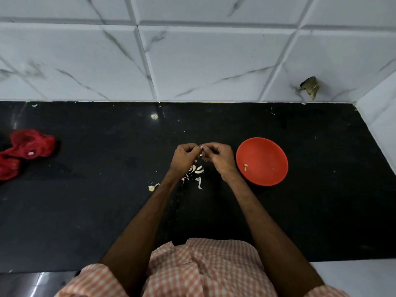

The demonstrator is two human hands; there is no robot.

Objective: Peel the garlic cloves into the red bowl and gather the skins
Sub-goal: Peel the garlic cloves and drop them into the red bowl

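My left hand (184, 156) and my right hand (218, 156) meet above the black counter and pinch one small garlic clove (201, 148) between their fingertips. Below the hands lie a few whole cloves (198, 169) and loose white skins (199, 182). A garlic stem stub (152, 187) lies to the left of them. The red bowl (267, 151) stands just right of my right hand and holds two peeled cloves (245, 166).
A red mesh bag (25, 152) lies crumpled at the counter's (85, 200) far left. White marble-patterned tiles (192, 61) form the back wall, with a side wall at the right. Small skin flecks dot the counter. The counter's front edge runs near my checked shirt.
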